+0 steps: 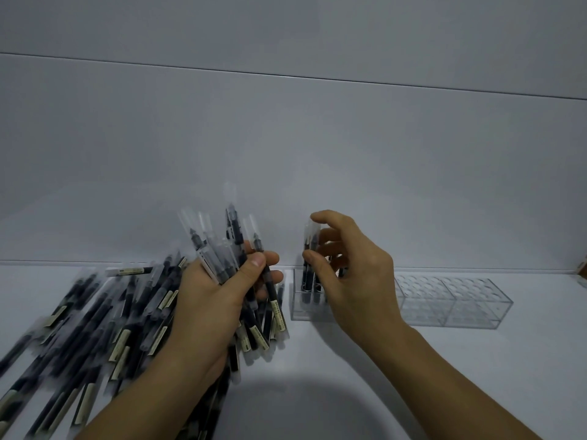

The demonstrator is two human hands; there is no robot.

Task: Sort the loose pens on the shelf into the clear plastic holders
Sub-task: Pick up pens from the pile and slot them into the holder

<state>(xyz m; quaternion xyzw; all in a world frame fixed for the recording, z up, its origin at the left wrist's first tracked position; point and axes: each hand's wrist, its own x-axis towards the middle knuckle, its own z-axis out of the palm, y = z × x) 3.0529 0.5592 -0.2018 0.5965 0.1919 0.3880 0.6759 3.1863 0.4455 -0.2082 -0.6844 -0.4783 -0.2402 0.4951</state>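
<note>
My left hand (219, 296) grips a bunch of several black pens (222, 249) with clear caps, fanned upward. Under and left of it lies a big heap of loose pens (95, 319) on the white shelf. My right hand (352, 274) pinches a pen (309, 249) that stands upright in the leftmost clear plastic holder (301, 309), thumb on its barrel and forefinger over its cap. Two or three pens stand in that holder. More clear holders (454, 303) with round holes stretch to the right and hold nothing.
A white back wall (286, 154) rises straight behind the shelf. A small object (583, 271) peeks in at the right edge. The white shelf surface (317, 376) shows bare in front of the holders.
</note>
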